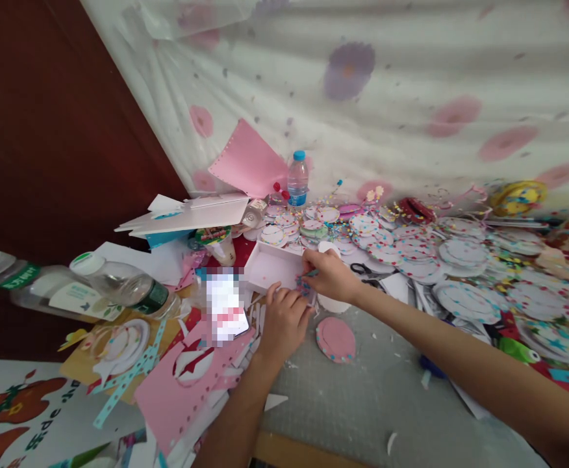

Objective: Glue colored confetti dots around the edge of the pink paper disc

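A shallow white box (pixel 271 265) stands on the grey cutting mat (pixel 343 390), with small coloured bits in its right front corner. My left hand (pixel 285 320) is curled over the box's front wall. Over the right side of the box, my right hand (pixel 330 273) has thumb and fingers pinched together; what lies between them is too small to make out. Just in front of my right hand is a pink disc (pixel 336 339) with coloured dots round its rim. Some white round pieces (pixel 334 304) lie partly hidden beneath my right hand.
A lit phone (pixel 226 309) lies left of the box, near a plastic cup (pixel 219 247). Two large bottles (pixel 123 286) rest at the left. Many dotted paper discs (pixel 464 257) cover the back and right. Black scissors (pixel 362 269) and a water bottle (pixel 298 181) are behind. Pink card (pixel 175 390) lies front left.
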`<state>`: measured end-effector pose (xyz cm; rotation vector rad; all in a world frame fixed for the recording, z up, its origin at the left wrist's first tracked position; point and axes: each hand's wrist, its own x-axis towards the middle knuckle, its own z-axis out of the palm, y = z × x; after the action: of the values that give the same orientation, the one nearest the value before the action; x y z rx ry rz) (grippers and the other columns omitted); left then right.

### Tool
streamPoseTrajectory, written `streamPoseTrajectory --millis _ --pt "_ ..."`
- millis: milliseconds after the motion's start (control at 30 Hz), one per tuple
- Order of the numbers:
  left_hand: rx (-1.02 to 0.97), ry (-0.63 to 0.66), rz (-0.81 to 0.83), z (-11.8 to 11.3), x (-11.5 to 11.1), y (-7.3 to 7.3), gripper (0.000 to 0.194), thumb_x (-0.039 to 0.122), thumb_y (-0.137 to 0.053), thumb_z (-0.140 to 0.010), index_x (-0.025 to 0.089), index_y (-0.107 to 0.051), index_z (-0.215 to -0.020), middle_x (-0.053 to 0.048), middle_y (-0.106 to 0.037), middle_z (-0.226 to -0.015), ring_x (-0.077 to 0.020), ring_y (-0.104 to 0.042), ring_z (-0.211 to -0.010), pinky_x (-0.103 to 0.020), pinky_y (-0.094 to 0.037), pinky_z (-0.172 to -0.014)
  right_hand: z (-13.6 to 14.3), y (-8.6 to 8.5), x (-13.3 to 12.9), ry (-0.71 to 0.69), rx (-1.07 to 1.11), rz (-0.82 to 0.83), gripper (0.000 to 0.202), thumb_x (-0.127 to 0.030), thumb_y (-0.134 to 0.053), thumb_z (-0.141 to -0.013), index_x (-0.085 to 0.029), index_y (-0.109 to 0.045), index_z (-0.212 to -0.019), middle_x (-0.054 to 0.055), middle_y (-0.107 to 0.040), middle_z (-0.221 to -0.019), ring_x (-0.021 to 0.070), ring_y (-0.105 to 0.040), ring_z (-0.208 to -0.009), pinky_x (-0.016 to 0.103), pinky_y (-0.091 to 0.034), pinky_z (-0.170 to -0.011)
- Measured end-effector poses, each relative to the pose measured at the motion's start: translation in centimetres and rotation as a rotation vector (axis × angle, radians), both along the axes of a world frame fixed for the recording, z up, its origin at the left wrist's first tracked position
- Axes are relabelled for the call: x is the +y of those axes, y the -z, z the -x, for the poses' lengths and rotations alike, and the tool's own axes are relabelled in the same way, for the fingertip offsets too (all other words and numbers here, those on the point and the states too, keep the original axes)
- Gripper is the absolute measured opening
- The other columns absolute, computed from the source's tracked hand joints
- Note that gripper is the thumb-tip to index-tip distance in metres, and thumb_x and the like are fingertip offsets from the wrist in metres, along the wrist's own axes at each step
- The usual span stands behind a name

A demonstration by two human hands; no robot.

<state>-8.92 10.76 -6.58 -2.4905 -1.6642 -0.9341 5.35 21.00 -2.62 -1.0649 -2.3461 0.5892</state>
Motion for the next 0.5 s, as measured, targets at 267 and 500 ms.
streamPoseTrajectory --millis 267,500 --pt "-0.016 0.007 -0.008 0.0 0.1 0.0 0.009 0.024 -0.057 -0.089 0.019 -0.063 -0.084 -0.002 -0.067 -0.085 -0.0200 -0.057 -0.088 -0.046 -0.032 -0.104 -1.0 -0.6 0.1 0.025 0.189 0.090 0.024 -0.017 -0.061 -0.066 -0.024 -0.038 -0.070 -0.004 -0.051 -0.063 0.0148 -0.050 -0.060 0.029 -0.036 -0.064" --pt "-0.022 -0.005 0.003 0.0 0.1 0.1 0.010 0.025 -0.057 -0.089 0.018 -0.063 -0.088 -0.003 -0.067 -0.085 -0.0207 -0.058 -0.089 -0.046 -0.032 -0.104 -1.5 0.0 0.3 0.079 0.453 0.291 0.033 -0.029 -0.068 -0.068 -0.025 -0.035 -0.072 -0.004 -0.058 -0.067 0.0186 -0.066 -0.069 0.029 -0.046 -0.063"
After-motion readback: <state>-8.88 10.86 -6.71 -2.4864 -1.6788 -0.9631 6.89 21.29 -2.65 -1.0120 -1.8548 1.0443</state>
